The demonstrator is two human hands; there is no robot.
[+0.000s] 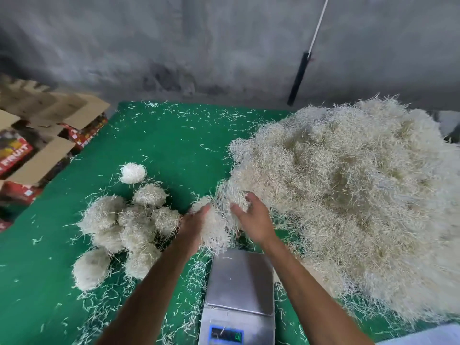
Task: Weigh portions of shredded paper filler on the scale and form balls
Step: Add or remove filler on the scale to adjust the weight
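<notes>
A big heap of pale shredded paper filler covers the right half of the green table. Both hands reach into its near left edge, just beyond the steel scale. My left hand cups a clump of filler from the left side. My right hand presses against the same clump from the right, fingers spread and slightly bent into the shreds. The scale's platform is bare and its blue display faces me. Several finished paper balls lie clustered at the left.
Open cardboard fruit boxes stand off the table's left edge. A grey concrete wall runs behind, with a black-handled pole leaning on it. Loose shreds litter the green tabletop.
</notes>
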